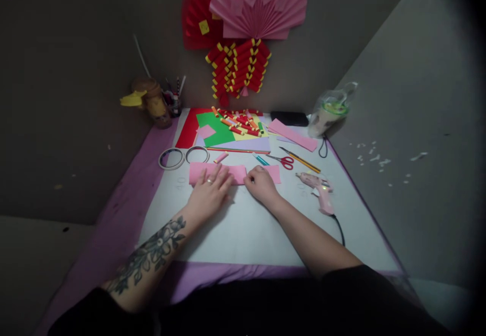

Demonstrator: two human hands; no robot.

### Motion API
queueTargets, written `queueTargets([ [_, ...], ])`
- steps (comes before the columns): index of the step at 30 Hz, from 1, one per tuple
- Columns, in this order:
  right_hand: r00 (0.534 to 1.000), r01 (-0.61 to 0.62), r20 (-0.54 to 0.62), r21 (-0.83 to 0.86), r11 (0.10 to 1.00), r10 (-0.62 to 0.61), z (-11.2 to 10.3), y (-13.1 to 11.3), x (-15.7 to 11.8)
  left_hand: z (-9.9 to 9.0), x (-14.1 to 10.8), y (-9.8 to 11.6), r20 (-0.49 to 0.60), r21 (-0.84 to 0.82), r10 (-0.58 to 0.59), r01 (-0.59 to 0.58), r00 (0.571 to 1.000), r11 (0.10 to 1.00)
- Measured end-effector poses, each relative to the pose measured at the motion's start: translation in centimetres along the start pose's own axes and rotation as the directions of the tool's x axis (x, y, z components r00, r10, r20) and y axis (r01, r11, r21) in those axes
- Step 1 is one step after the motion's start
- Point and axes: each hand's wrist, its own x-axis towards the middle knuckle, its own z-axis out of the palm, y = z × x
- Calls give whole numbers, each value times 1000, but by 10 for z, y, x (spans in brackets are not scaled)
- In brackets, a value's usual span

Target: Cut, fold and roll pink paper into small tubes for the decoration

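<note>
A strip of pink paper (238, 174) lies crosswise on the white sheet, with a crease or cut edge near its middle. My left hand (212, 186) presses flat on its left part, fingers spread, a ring on one finger. Curled at that middle line is my right hand (261, 185), its fingers closed and touching the paper. A small dark spot shows by the right fingers; what they hold, if anything, I cannot make out. Just beyond the strip lie a small pink paper roll (220, 157), a teal cutter-like tool (261, 160) and red-handled scissors (286, 162).
A pink glue gun (321, 192) with a cord lies at right, near a pencil (307, 164). Two tape rolls (171, 159) lie at left. Behind are coloured sheets (216, 128) under several paper rolls (243, 123), a black phone-like slab (289, 119) and drink cups (329, 113).
</note>
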Motion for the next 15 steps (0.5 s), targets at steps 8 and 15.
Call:
queueTargets([
  [8,995,28,-94,109,994,-18,-38,7,-9,18,25,6,147,-48,-34,41,989,998],
  [15,887,-444,-160,-37,895,434,-70,53,-22,20,20,4,179,-106,-2,21,984,994],
])
